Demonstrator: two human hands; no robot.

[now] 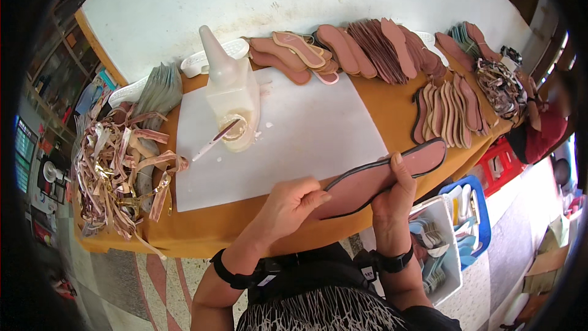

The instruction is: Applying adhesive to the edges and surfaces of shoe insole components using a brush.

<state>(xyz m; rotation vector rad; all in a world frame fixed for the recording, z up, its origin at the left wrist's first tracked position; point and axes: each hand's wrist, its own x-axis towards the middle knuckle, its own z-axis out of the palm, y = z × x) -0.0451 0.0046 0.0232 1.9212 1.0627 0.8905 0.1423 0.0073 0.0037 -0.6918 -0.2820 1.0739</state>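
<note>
A brownish-pink shoe insole [373,181] with a black edge is held up over the front of the table, tilted up toward the right. My right hand [395,196] grips its near side around the middle, the thumb lying on top. At its left end, my left hand [291,207] is closed, thumb and forefinger pinching the edge. Beyond my hands stands a whitish glue pot [236,95] with a cone-shaped top. A brush [214,140] leans in its round opening, handle toward the left. The pot rests on a white sheet [306,122].
Strips of straps [125,168] are heaped at the left of the orange-covered table [214,227]. Stacked insoles [376,49] line the back, with more insoles [450,110] at the right. Below stand a white crate [450,263] and a blue basket [484,227]. Another person [545,125] is at far right.
</note>
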